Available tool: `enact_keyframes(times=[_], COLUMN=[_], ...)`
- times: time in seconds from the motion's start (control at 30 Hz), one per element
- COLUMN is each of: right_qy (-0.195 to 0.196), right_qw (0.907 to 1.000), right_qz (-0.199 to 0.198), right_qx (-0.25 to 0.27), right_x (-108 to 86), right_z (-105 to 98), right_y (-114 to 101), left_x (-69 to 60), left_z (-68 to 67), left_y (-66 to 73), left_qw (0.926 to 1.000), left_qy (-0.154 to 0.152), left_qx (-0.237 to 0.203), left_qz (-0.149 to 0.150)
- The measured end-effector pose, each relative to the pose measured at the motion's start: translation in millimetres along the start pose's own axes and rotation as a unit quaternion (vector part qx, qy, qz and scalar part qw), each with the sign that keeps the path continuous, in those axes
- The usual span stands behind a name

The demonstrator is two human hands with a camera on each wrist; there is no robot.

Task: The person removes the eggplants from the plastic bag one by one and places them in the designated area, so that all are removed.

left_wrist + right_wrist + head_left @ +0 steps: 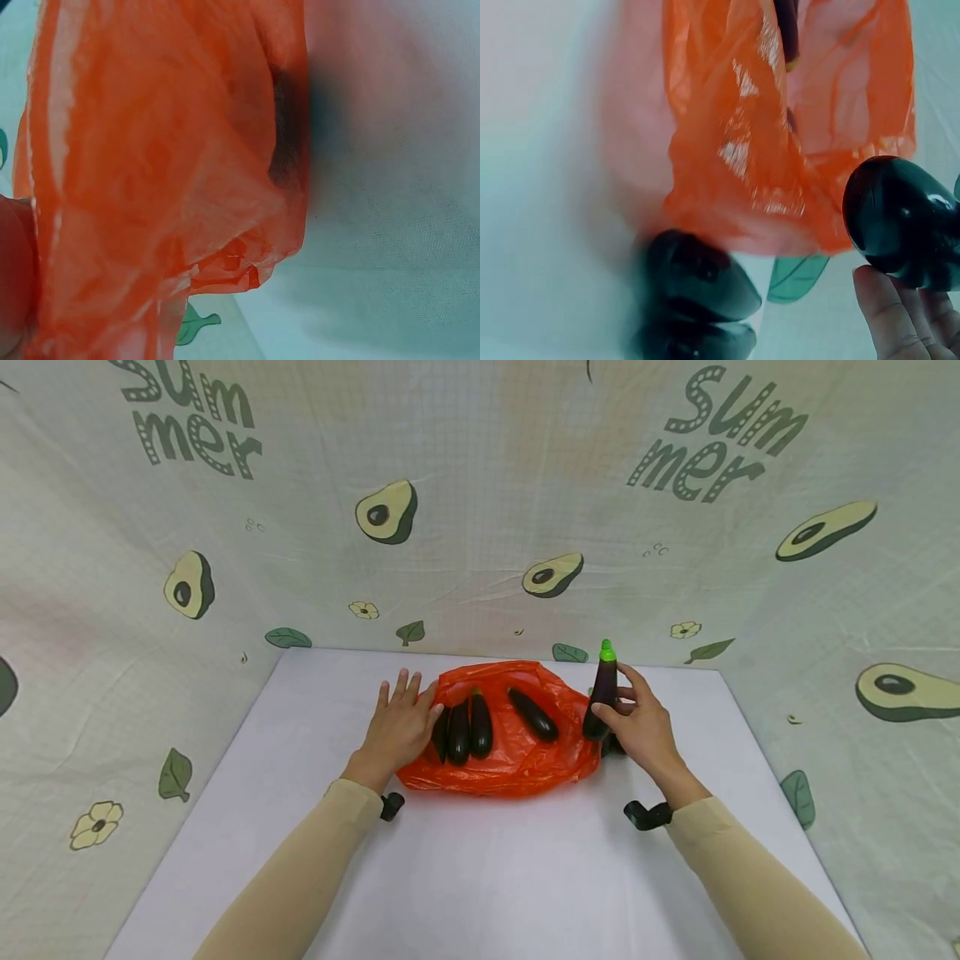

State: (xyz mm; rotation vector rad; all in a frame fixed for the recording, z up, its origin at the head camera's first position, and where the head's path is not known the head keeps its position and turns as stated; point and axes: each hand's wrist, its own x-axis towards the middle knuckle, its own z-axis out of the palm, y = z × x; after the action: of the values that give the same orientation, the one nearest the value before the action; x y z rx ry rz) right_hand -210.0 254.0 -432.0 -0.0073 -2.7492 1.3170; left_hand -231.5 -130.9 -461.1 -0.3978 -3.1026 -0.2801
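Note:
My right hand [643, 727] pinches a dark purple eggplant [602, 697] with a bright green cap. It is upright, cap up, at the right edge of an orange-red plastic bag [517, 772]. In the right wrist view its rounded end [900, 217] shows above my fingertips [877, 296]. The bag's mouth gapes; inside lie several eggplants, three side by side at the left and a tilted eggplant [533, 715] apart from them. My left hand [401, 722] rests against the bag's left rim, fingers straight and spread. Part of it appears beside the bag [157, 150] in the left wrist view.
Right of the bag, two eggplants [697, 277] lie side by side on the white table [510, 877], mostly hidden from the head view by my right hand. A patterned cloth [472, 510] hangs behind the table and along both sides.

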Motion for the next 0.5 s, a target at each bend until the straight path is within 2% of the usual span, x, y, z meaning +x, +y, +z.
enact_keyframes(times=[0.5], right_qy=[0.022], right_qw=[0.9987], right_qz=[0.024], right_qx=[-0.039], right_x=[4.0], right_z=[-18], right_y=[21], left_x=[-0.7], left_z=[0.3], left_y=[0.0], left_qw=[1.0000], left_qy=[0.003], left_qx=[0.005], left_qz=[-0.001])
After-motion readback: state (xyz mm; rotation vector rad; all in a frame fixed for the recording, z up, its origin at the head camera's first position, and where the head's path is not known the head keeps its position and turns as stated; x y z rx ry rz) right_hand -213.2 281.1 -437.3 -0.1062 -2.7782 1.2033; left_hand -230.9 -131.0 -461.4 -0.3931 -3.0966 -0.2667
